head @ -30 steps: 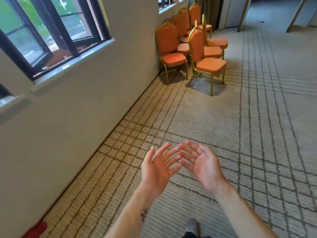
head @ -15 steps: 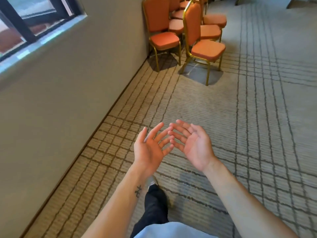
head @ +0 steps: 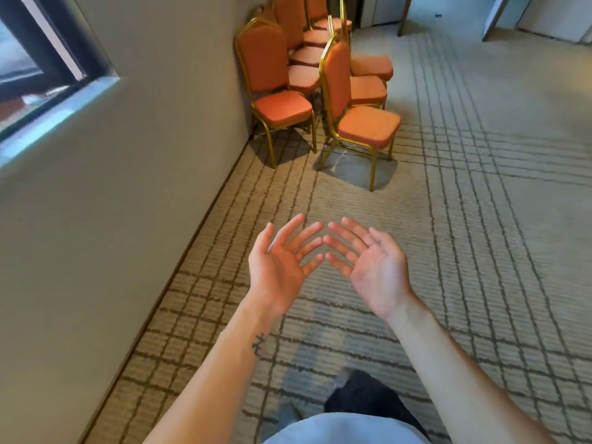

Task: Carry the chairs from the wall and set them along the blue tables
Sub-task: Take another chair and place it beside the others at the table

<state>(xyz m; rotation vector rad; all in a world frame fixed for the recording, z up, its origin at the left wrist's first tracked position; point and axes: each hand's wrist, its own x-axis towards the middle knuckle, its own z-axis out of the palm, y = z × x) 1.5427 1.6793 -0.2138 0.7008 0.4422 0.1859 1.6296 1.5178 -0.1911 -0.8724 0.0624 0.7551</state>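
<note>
Several orange padded chairs with gold metal frames stand in two rows by the wall ahead. The nearest chair of the wall row (head: 282,107) faces right, and the nearest chair of the outer row (head: 365,125) stands beside it on the carpet. My left hand (head: 282,264) and my right hand (head: 371,267) are held out in front of me, palms up, fingers spread, fingertips almost meeting. Both hold nothing. They are well short of the chairs. No blue tables are in view.
A beige wall (head: 128,203) with a window (head: 28,68) runs along my left. Patterned carpet (head: 480,219) stretches to the right and ahead toward doorways (head: 448,14) at the back. My dark trouser leg (head: 362,398) shows at the bottom.
I have walked closer to the chairs, which now look larger. My hands stay raised and empty, with the fingertips slightly farther apart than before.
</note>
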